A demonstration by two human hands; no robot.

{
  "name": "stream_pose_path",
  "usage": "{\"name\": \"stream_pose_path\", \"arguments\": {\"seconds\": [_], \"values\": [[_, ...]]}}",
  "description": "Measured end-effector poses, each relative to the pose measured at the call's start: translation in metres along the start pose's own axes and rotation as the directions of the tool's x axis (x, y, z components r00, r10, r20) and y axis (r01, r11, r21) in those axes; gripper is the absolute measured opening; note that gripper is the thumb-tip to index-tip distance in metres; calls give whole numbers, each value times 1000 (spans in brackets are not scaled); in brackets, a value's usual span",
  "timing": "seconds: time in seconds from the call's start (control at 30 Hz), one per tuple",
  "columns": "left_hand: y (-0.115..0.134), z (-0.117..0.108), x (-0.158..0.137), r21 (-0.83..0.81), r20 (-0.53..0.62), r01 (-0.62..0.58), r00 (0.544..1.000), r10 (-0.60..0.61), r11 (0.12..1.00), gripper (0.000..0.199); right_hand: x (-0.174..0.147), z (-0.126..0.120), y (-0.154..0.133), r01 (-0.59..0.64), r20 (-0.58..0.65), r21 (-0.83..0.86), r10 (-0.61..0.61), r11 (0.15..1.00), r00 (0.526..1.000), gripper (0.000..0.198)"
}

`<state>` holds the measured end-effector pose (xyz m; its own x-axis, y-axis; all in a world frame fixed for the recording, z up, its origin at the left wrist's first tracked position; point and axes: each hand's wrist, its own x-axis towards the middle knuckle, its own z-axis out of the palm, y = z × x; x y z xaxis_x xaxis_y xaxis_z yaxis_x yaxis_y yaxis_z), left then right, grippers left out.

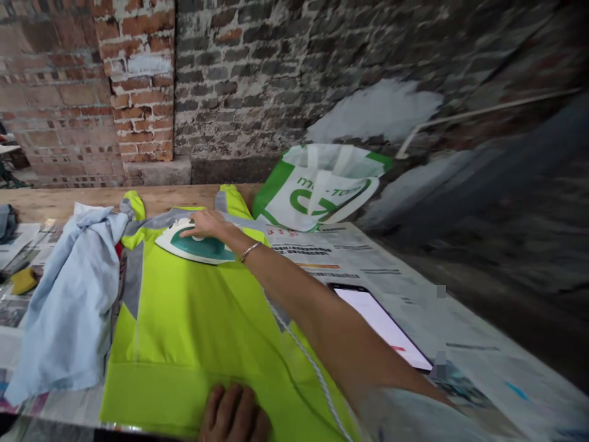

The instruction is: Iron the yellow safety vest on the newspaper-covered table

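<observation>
I am watching the right hand (pixel 209 224) closing around the handle of a green and white iron (pixel 202 247), its fingers wrapping over the top, so I am reading that grip as taken up by the iron; the iron is sitting directly beneath that palm, resting on a neon yellow-green garment (pixel 184 307) with grey panels, its tip pointing left; a bracelet (pixel 251 250) is circling the wrist just behind that hand. I am seeing the left hand (pixel 235 414) lying nearer to me on the garment's hem, its fingers side by side and slightly bent; I am not able to tell whether it is pinching any cloth. The garment is spreading under both hands, its sleeve ends lying beyond the right one; a twisted cord (pixel 307 353) is running from under the right forearm down past the right side of the left hand. Left of both hands, a pale blue garment (pixel 76 301) is lying rumpled; farther left, I am noticing a yellow block (pixel 24 281); to the right of the right hand and beyond it, a green and white bag (pixel 317 190) is standing on newspaper (pixel 350 255); nearer, just beside the forearm, a phone (pixel 381 325) is showing a lit screen.
</observation>
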<state>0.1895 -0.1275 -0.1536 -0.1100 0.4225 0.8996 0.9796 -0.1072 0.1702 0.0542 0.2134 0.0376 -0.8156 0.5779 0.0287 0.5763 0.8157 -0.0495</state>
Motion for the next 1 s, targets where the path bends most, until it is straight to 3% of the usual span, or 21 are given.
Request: {"name": "stream_pose_path", "arguments": {"seconds": [0.2,0.3,0.4,0.47,0.63,0.8,1.0], "values": [[-9,-16,3,-2,188,-65,980,64,998,30,-112,-3,-30,160,61,-14,-159,987,985,56],[-9,-22,9,-20,202,-54,978,57,998,29,-171,-5,-48,232,112,5,-231,973,967,54],[-8,-26,20,-33,180,-53,982,58,998,29,-205,-8,-57,265,127,22,-265,964,956,53],[-8,-27,26,-30,166,-56,984,60,998,33,-211,-9,-57,263,114,19,-264,965,958,53],[-8,-27,31,-23,123,-71,990,74,997,34,-176,-8,-35,213,81,-24,-210,977,974,56],[-7,-13,16,-25,84,-44,995,46,999,37,-100,-5,7,11,-13,-52,-12,999,1000,66],[-1,5,-3,-32,-35,51,998,-52,998,40,-24,-1,46,-241,-52,-1,241,970,969,76]]}}
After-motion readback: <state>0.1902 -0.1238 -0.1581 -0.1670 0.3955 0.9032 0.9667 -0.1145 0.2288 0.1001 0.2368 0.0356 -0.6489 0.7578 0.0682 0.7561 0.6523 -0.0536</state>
